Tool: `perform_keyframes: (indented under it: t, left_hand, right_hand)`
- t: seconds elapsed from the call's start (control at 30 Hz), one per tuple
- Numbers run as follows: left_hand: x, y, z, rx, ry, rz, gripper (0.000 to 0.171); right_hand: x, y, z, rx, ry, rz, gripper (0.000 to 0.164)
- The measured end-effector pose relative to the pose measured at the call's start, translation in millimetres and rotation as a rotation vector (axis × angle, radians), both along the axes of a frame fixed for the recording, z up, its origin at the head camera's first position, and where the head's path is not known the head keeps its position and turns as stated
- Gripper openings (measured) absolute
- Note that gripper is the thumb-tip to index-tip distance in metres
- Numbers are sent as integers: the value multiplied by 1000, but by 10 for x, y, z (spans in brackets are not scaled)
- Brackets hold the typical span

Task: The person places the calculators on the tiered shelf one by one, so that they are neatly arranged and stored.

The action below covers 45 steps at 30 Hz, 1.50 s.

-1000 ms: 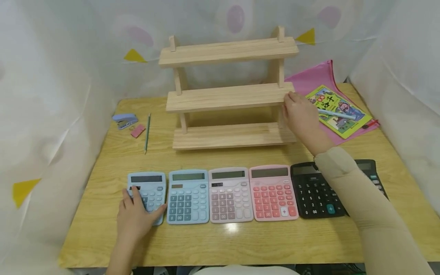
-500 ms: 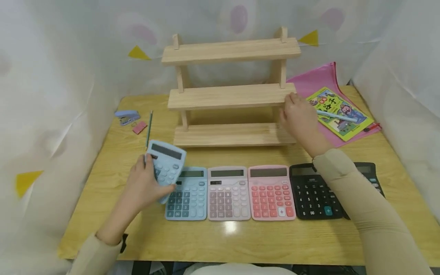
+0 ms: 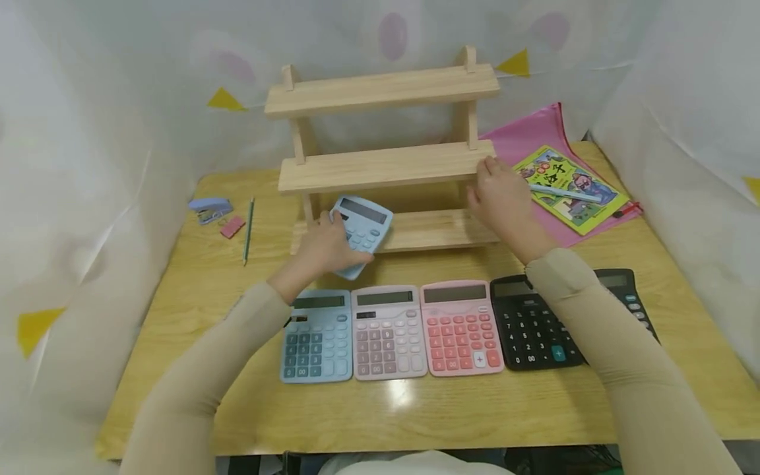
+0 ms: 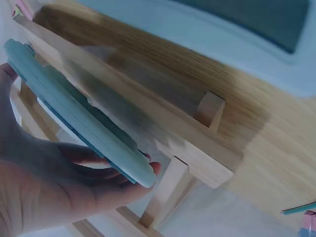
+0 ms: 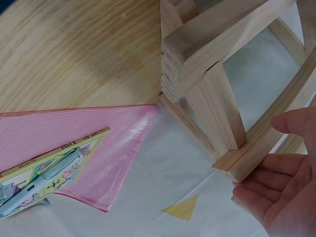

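A small light-blue calculator (image 3: 363, 227) is held by its edges in my left hand (image 3: 325, 247), tilted in front of the lowest board of a three-tier wooden shelf (image 3: 386, 165). From the left wrist view the same calculator (image 4: 81, 116) shows edge-on, with the thumb at one end and the fingers at the other, close to the shelf's bottom board. My right hand (image 3: 505, 201) grips the right end of the middle board. In the right wrist view that board (image 5: 261, 143) lies between the thumb and curled fingers of the right hand (image 5: 291, 182).
Along the front stand a blue calculator (image 3: 316, 340), a pale pink one (image 3: 388, 336), a pink one (image 3: 462, 330) and black ones (image 3: 528, 323). A stapler (image 3: 210, 208), pink clip (image 3: 232, 227) and pencil (image 3: 249, 231) lie left; a booklet (image 3: 572, 188) on a pink pouch (image 3: 528, 132) lies right.
My left hand has picked the small blue calculator up from the left end of the row and carried it right and forward to the shelf. The right hand keeps its grip on the middle board.
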<state>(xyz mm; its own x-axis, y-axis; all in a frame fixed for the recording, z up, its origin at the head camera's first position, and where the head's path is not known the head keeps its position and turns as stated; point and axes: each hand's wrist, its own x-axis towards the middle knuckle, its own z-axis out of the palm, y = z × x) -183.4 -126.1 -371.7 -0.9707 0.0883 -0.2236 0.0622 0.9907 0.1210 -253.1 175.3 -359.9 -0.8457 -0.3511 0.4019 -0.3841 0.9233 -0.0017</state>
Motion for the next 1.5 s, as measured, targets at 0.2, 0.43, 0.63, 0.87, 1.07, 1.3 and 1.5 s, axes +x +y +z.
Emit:
perform_keyframes:
  t: [0.2, 0.43, 0.63, 0.87, 1.07, 1.3, 1.5]
  left_hand:
    - [-141, 174, -27, -201, -110, 107, 128]
    - [-187, 284, -69, -304, -105, 182, 129]
    - [-213, 320, -109, -381, -55, 194, 130]
    - [-229, 359, -99, -433, -39, 224, 130]
    - [-213, 362, -64, -475, -62, 221, 131]
    - [367, 100, 66, -202, 91, 146, 118]
    - [1214, -219, -40, 43, 48, 212, 113]
  right_hand:
    - [-5, -11, -12, 12, -12, -19, 49]
    - [-15, -11, -49, -2, 31, -8, 48]
    - [-19, -9, -73, -7, 30, -5, 47]
    - [-21, -14, -56, -9, 37, -16, 48]
    - [-26, -36, -49, -17, 9, -18, 49]
    - [-8, -94, -13, -6, -19, -2, 51]
    - [-16, -39, -31, -11, -19, -26, 54]
